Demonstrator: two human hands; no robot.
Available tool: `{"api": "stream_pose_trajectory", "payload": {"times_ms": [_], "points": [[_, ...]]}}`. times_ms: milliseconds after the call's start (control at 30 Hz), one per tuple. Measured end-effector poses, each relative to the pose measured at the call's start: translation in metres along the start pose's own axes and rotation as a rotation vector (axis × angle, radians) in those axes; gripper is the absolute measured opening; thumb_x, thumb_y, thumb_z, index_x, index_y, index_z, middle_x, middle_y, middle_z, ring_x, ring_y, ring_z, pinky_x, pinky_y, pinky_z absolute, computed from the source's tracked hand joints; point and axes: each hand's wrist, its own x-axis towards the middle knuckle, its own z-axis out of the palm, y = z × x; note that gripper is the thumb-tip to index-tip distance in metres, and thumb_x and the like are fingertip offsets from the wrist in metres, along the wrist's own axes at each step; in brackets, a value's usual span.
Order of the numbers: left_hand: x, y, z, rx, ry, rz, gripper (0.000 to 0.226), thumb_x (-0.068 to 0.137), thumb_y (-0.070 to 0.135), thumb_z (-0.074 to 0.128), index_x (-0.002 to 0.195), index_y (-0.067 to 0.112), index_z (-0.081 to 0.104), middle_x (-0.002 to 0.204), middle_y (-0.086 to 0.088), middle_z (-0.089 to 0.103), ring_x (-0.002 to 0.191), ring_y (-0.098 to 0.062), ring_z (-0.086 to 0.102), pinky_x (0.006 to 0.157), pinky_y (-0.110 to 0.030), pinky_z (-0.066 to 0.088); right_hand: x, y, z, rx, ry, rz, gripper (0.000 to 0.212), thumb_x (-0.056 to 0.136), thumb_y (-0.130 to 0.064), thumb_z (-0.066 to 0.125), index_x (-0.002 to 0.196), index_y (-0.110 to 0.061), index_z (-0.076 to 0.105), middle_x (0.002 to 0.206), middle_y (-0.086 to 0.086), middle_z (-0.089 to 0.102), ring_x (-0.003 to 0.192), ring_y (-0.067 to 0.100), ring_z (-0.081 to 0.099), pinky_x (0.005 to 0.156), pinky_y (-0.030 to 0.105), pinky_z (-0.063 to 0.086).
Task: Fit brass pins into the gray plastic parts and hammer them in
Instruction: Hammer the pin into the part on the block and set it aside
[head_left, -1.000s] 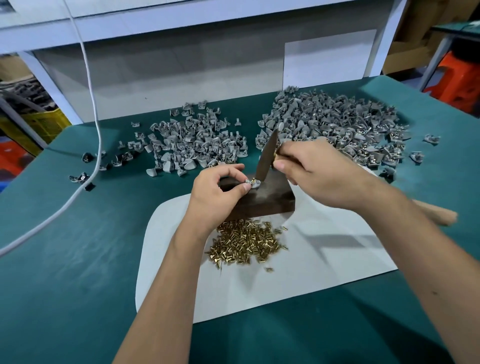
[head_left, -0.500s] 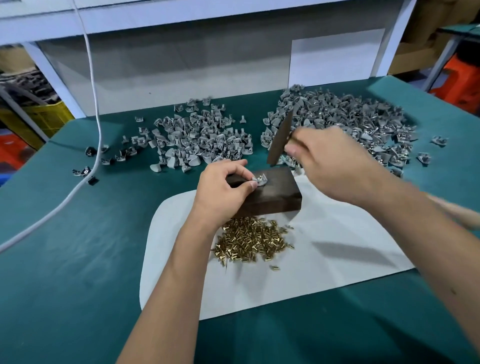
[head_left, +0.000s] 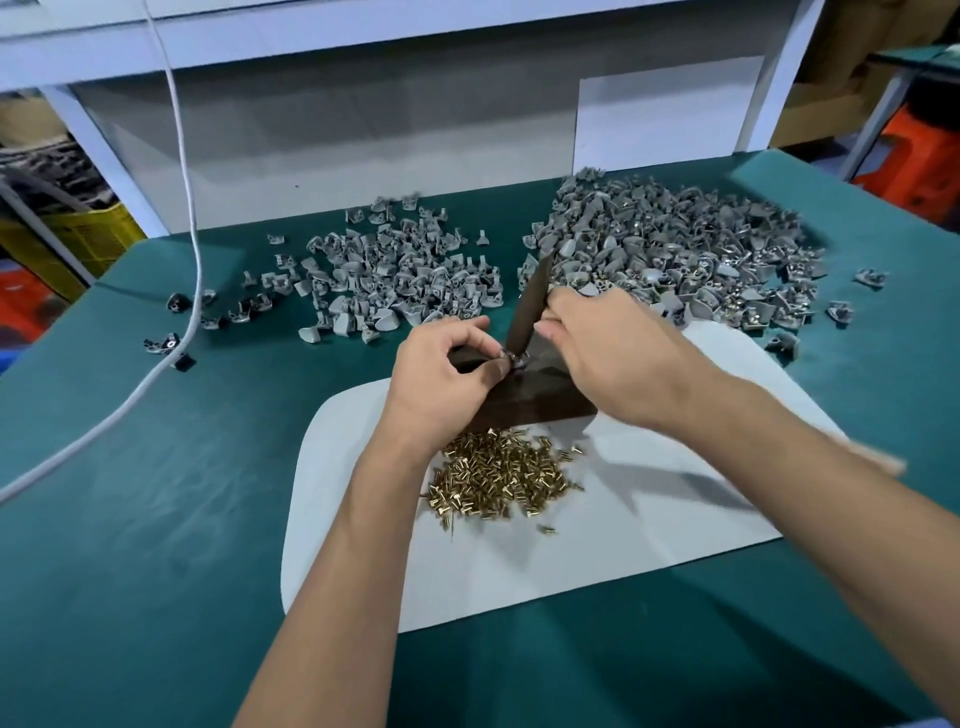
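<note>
On the dark wooden block (head_left: 524, 397), you pinch one small gray plastic part (head_left: 511, 359) with your left hand (head_left: 441, 379), thumb and first finger pressed on it. The block looks smooth and brown with flat sides, and it sits at the far edge of a white sheet (head_left: 597, 525) with round corners. Your right hand (head_left: 618, 358) is at 3 o'clock from the part, fingers curled round a hammer. Its dark metal head (head_left: 530, 306) is long and thin, and its low end touches the part. The wooden handle (head_left: 878, 460) is a blur behind your right arm.

At 6 o'clock from the block lies one heap of brass pins (head_left: 501, 478), shiny, gold and short, too many to count. At 11 o'clock is one loose pile of gray parts (head_left: 400, 280), curved and dull. At 1 o'clock is a second, bigger pile (head_left: 675, 249), some with shiny bits inside. A white cord (head_left: 187, 218) hangs down at 10 o'clock onto the soft green table cover (head_left: 156, 493).
</note>
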Motion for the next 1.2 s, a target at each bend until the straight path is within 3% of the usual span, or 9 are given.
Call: {"api": "stream_pose_trajectory", "payload": {"times_ms": [200, 367, 500, 667, 833, 967, 1033, 1133, 1200], "points": [[0.001, -0.001, 0.001, -0.026, 0.004, -0.007, 0.026, 0.082, 0.002, 0.081, 0.072, 0.025, 0.072, 0.120, -0.006, 0.072, 0.119, -0.004, 0.063, 0.099, -0.014, 0.045, 0.007, 0.004, -0.009, 0.010, 0.266, -0.001, 0.026, 0.107, -0.040, 0.035, 0.108, -0.020, 0.052, 0.069, -0.003, 0.048, 0.062, 0.031, 0.046, 0.059, 0.039, 0.042], [-0.001, 0.000, 0.001, -0.041, -0.013, -0.017, 0.025, 0.082, 0.001, 0.080, 0.073, 0.023, 0.073, 0.117, -0.005, 0.071, 0.121, -0.004, 0.063, 0.097, -0.015, 0.046, 0.009, 0.002, -0.011, -0.069, -0.008, 0.009, 0.022, 0.108, -0.038, 0.039, 0.099, -0.021, 0.052, 0.074, 0.001, 0.048, 0.070, 0.035, 0.053, 0.065, 0.041, 0.046], [0.000, -0.001, 0.000, -0.052, -0.010, -0.029, 0.025, 0.082, 0.003, 0.081, 0.073, 0.025, 0.073, 0.122, -0.005, 0.072, 0.118, -0.004, 0.064, 0.108, -0.029, 0.047, 0.007, 0.002, -0.016, 0.033, 0.322, 0.018, 0.022, 0.107, -0.037, 0.038, 0.103, -0.020, 0.051, 0.069, 0.001, 0.051, 0.059, 0.030, 0.047, 0.056, 0.038, 0.041], [-0.002, 0.001, 0.001, -0.039, -0.010, -0.028, 0.027, 0.082, 0.002, 0.080, 0.072, 0.026, 0.073, 0.123, -0.008, 0.072, 0.118, -0.001, 0.062, 0.099, -0.018, 0.047, 0.006, -0.001, -0.011, -0.085, -0.027, 0.063, 0.023, 0.108, -0.037, 0.039, 0.100, -0.021, 0.052, 0.088, 0.011, 0.062, 0.070, 0.032, 0.049, 0.065, 0.038, 0.040], [0.001, -0.002, 0.000, -0.042, -0.010, -0.036, 0.027, 0.082, 0.004, 0.081, 0.072, 0.027, 0.072, 0.122, -0.004, 0.072, 0.119, -0.003, 0.064, 0.110, -0.033, 0.047, 0.008, 0.001, -0.015, 0.044, 0.291, 0.034, 0.021, 0.108, -0.036, 0.036, 0.100, -0.021, 0.047, 0.071, 0.002, 0.050, 0.058, 0.029, 0.047, 0.058, 0.037, 0.039], [-0.002, 0.000, 0.001, -0.045, -0.019, -0.037, 0.029, 0.082, 0.002, 0.081, 0.072, 0.028, 0.072, 0.123, -0.006, 0.071, 0.114, 0.004, 0.062, 0.103, -0.022, 0.049, 0.005, -0.003, -0.004, -0.077, -0.029, 0.057, 0.020, 0.108, -0.038, 0.037, 0.095, -0.024, 0.042, 0.076, 0.003, 0.048, 0.070, 0.032, 0.048, 0.065, 0.039, 0.039], [-0.002, 0.000, 0.000, -0.045, -0.018, -0.045, 0.028, 0.083, 0.004, 0.081, 0.072, 0.028, 0.072, 0.125, -0.005, 0.071, 0.111, 0.008, 0.061, 0.100, -0.016, 0.046, 0.011, 0.005, -0.016, -0.111, 0.018, 0.044, 0.020, 0.107, -0.040, 0.038, 0.097, -0.025, 0.048, 0.080, 0.007, 0.052, 0.069, 0.033, 0.048, 0.064, 0.040, 0.043], [0.001, -0.002, 0.001, -0.058, -0.017, -0.047, 0.026, 0.082, 0.003, 0.081, 0.073, 0.026, 0.072, 0.123, -0.006, 0.072, 0.119, -0.001, 0.063, 0.108, -0.029, 0.048, 0.009, 0.001, -0.014, -0.008, 0.290, 0.015, 0.021, 0.107, -0.037, 0.038, 0.101, -0.020, 0.050, 0.072, 0.004, 0.051, 0.057, 0.031, 0.046, 0.056, 0.038, 0.042], [0.001, -0.003, 0.001, -0.064, -0.018, -0.043, 0.027, 0.081, 0.000, 0.080, 0.073, 0.025, 0.072, 0.123, -0.007, 0.072, 0.120, -0.005, 0.064, 0.109, -0.036, 0.049, 0.004, -0.007, -0.002, -0.026, 0.160, 0.009, 0.018, 0.108, -0.032, 0.037, 0.097, -0.020, 0.045, 0.071, 0.004, 0.053, 0.056, 0.029, 0.044, 0.056, 0.037, 0.039]]}}
